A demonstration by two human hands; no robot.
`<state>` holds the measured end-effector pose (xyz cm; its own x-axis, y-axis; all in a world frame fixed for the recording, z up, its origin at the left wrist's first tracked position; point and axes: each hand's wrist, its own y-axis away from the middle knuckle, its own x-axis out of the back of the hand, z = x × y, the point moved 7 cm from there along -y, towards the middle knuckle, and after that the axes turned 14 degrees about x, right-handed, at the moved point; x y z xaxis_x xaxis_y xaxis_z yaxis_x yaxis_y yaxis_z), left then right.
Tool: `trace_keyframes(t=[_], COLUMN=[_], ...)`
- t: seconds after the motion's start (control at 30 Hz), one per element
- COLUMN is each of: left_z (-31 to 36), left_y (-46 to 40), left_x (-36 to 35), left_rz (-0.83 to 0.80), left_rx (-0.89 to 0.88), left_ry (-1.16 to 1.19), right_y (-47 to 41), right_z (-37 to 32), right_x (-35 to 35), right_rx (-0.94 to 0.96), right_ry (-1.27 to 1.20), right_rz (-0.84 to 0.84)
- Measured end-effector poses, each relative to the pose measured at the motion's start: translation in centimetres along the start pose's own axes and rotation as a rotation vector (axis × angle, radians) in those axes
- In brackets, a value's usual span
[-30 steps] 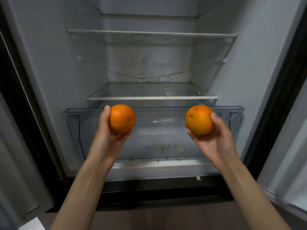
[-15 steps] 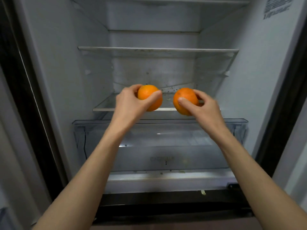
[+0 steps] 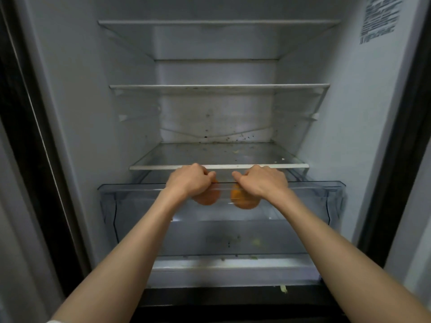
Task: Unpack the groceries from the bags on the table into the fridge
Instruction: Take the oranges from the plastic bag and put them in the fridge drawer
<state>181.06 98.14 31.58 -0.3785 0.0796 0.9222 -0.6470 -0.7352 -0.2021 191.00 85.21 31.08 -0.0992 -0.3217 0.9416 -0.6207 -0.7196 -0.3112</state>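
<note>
I face an open fridge with a clear plastic drawer [image 3: 130, 206] pulled out at the bottom. My left hand [image 3: 189, 180] is closed over one orange [image 3: 207, 198], palm down, just behind the drawer's front rim. My right hand [image 3: 263, 180] grips a second orange [image 3: 242, 201] the same way, a little to the right. Both oranges show through the clear drawer front, hanging inside the drawer's upper part. The two fruits are close together but apart. No grocery bags or table are in view.
Above the drawer is a glass shelf [image 3: 219, 167] with crumbs on it, and two more shelves [image 3: 219, 86] higher up. Specks and green scraps lie on the drawer floor [image 3: 255, 241]. Dark door frames flank both sides. A label [image 3: 377, 17] sits on the right wall.
Both hands have moved forward and down, from shelf height into the top of the open drawer, turning palm down over the oranges. My view has moved closer to the fridge.
</note>
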Motion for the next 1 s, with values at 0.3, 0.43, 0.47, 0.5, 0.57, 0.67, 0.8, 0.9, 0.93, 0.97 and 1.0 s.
trace_keyframes(t=[0.3, 0.43, 0.47, 0.5, 0.57, 0.67, 0.8, 0.9, 0.93, 0.97, 1.0], left_z=[-0.6, -2.8, -3.4, -3.9, -5.3, -8.5, -14.4, -20.8, -23.1, -25.2, -27.2], left_y=[4.5, 7.6, 8.6, 9.7, 12.2, 16.7, 24.0, 31.3, 34.2, 37.0, 39.7], left_x=[0.7, 1.9, 2.3, 2.6, 2.6, 1.2, -2.7, -6.5, -7.5, -8.3, -8.7], left_rz=[0.272, 0.383, 0.419, 0.445, 0.471, 0.434, 0.296, 0.155, 0.117, 0.080, 0.052], left_rx=[-0.218, -0.280, -0.271, -0.266, -0.263, -0.223, -0.115, 0.030, 0.091, 0.156, 0.219], left_ry=[0.083, 0.095, 0.089, 0.089, 0.106, 0.131, 0.078, 0.047, 0.029, 0.005, -0.015], right_y=[3.1, 5.4, 6.2, 7.1, 9.3, 12.9, 18.5, 24.9, 27.4, 29.9, 32.2], right_z=[-1.7, -2.5, -3.0, -3.6, -5.4, -8.7, -12.5, -15.6, -16.9, -18.2, -19.7], right_x=[1.4, 1.3, 1.3, 1.3, 0.9, -1.3, -5.7, -10.2, -11.8, -13.4, -14.8], right_rx=[0.248, 0.380, 0.404, 0.431, 0.487, 0.556, 0.576, 0.602, 0.619, 0.639, 0.659], right_ry=[0.096, -0.129, -0.176, -0.195, -0.183, -0.129, -0.180, -0.229, -0.236, -0.247, -0.257], right_rz=[0.317, 0.496, 0.521, 0.549, 0.594, 0.562, 0.394, 0.237, 0.165, 0.083, -0.017])
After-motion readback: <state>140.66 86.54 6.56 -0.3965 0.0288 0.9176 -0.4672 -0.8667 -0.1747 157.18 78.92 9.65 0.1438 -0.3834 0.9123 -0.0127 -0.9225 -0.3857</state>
